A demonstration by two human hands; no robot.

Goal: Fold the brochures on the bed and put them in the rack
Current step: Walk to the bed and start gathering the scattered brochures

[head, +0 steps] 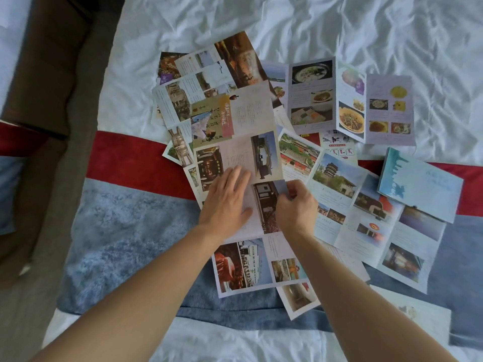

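A loose spread of unfolded brochures [261, 142] covers the bed [313, 27], lying partly on the white sheet and partly on the red and blue runner [125, 231] that crosses it. No rack shows from the head camera.

The left hand [227, 199] lies flat and wide open, palm down, fingers spread, pressing on the long brochure [251, 158] at the top of the pile, the one with building photographs. Just beside it, the right hand [295, 205] is nearly closed, thumb and fingers pinched on the near edge of a panel of that same brochure; the panel seems to be lifted slightly there, though the blur makes this hard to confirm.

Beyond the left hand, further overlapping leaflets fan away toward the sheet. Beyond and outward from the right hand stands a half-opened food brochure [366, 100] with pictures of dishes, its panels raised in a zigzag. Outward from the right hand lies a temple-and-pagoda brochure [334, 178], and past it a pale blue folded one [420, 184] rests on the runner. Nearer the person than both hands, more printed panels [243, 265] stick out from under the forearms.
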